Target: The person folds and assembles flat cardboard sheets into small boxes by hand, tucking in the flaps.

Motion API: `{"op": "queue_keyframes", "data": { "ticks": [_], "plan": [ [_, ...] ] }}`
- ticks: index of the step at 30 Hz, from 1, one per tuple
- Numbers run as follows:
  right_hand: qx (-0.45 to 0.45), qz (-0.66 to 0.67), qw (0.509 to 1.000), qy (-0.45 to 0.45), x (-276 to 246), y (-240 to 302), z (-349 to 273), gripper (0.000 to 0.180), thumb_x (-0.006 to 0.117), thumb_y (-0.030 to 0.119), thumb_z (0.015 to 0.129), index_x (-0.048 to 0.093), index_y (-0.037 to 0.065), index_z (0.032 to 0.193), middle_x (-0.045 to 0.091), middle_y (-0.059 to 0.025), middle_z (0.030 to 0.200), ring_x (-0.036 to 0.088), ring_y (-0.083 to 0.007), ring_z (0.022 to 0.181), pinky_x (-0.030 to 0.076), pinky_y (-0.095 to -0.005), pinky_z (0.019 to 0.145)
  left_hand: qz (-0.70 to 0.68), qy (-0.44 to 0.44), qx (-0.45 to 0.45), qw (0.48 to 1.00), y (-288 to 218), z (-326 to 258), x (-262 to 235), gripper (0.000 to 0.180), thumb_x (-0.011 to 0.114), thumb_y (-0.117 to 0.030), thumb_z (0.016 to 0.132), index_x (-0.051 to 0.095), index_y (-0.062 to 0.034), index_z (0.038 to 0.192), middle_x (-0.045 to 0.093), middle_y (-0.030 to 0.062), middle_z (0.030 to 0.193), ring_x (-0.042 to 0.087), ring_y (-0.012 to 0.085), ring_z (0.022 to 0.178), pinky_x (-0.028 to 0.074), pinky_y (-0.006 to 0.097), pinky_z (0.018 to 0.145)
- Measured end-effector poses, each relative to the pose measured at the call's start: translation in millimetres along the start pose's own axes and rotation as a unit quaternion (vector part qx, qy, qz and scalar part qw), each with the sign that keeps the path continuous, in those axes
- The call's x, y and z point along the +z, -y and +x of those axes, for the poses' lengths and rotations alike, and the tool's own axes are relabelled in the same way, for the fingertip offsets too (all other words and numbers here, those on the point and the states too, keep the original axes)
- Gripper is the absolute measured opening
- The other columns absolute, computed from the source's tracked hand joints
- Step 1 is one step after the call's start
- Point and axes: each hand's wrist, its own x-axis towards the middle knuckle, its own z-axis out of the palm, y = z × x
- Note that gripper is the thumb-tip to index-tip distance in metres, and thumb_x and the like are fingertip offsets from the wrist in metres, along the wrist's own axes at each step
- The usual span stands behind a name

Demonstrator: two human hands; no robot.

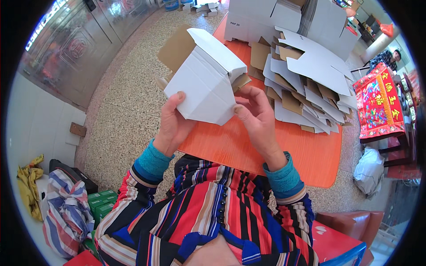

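A partly folded white cardboard box (pixel 202 86) with brown inner flaps is held up over the near edge of an orange table (pixel 222 144). My left hand (pixel 172 117) grips its lower left side, the thumb lying on the white face. At the right end, my right hand (pixel 256 117) pinches the box's edge beside a small brown flap, thumb in front and fingers curled behind. One large brown flap stands out at the box's far left. The box's underside is hidden from view.
Flattened white and brown cartons (pixel 310 84) lie in an untidy pile on the table's right side. Behind them stand larger white boxes (pixel 248 22). A red embroidered cloth (pixel 379 104) hangs at right, with a seated person (pixel 387 57) beyond. A striped bag (pixel 66 213) sits at lower left.
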Motion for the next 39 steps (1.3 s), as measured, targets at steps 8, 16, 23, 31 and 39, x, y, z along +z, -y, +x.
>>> {"op": "queue_keyframes", "data": {
  "ticks": [8, 16, 23, 31, 39],
  "plan": [
    [0.036, 0.033, 0.999, 0.002, 1, 11, -4, 0.044, 0.058, -0.004, 0.084, 0.051, -0.002, 0.128, 0.059, -0.0107, 0.109, 0.056, -0.0169, 0.094, 0.048, -0.0263, 0.084, 0.057, 0.046, -0.018, 0.997, -1, -11, 4, 0.069, 0.057, -0.018, 0.078, 0.031, -0.0039, 0.141, 0.05, 0.0163, 0.13, 0.052, 0.028, 0.113, 0.04, 0.043, 0.101],
    [0.108, 0.138, 0.984, 0.004, -2, 8, -8, 0.031, 0.056, -0.002, 0.087, 0.055, 0.0, 0.118, 0.059, -0.0056, 0.097, 0.053, -0.0117, 0.085, 0.046, -0.0233, 0.078, -0.005, 0.06, -0.039, 0.997, 5, -9, -8, 0.079, 0.061, -0.021, 0.073, 0.028, -0.0078, 0.144, 0.048, 0.0172, 0.135, 0.049, 0.034, 0.121, 0.041, 0.047, 0.102],
    [0.151, 0.158, 0.973, 0.077, -3, 5, -5, 0.02, 0.055, 0.0, 0.089, 0.056, 0.001, 0.109, 0.058, -0.0012, 0.088, 0.05, -0.0088, 0.078, 0.041, -0.0199, 0.073, -0.056, 0.084, -0.092, 0.991, 10, -10, -15, 0.084, 0.062, -0.022, 0.071, 0.025, -0.0078, 0.145, 0.044, 0.0188, 0.138, 0.048, 0.0378, 0.121, 0.041, 0.055, 0.101],
    [0.129, 0.131, 0.981, 0.062, -8, 3, -6, 0.021, 0.053, -0.001, 0.087, 0.056, -0.001, 0.107, 0.057, -0.0057, 0.102, 0.051, -0.0126, 0.087, 0.041, -0.0222, 0.078, -0.04, 0.088, -0.102, 0.99, 8, -12, -6, 0.081, 0.061, -0.021, 0.076, 0.023, -0.007, 0.145, 0.044, 0.0207, 0.137, 0.051, 0.0389, 0.117, 0.043, 0.058, 0.098],
    [0.067, 0.044, 0.996, 0.041, -20, 18, -7, 0.023, 0.05, -0.002, 0.083, 0.056, -0.004, 0.106, 0.053, -0.0112, 0.121, 0.052, -0.0198, 0.1, 0.041, -0.0262, 0.086, 0.225, 0.087, -0.231, 0.943, -14, -23, -3, 0.06, 0.057, -0.014, 0.086, 0.032, -0.0035, 0.14, 0.057, 0.0207, 0.12, 0.066, 0.0331, 0.088, 0.056, 0.043, 0.081]
  ]
}}
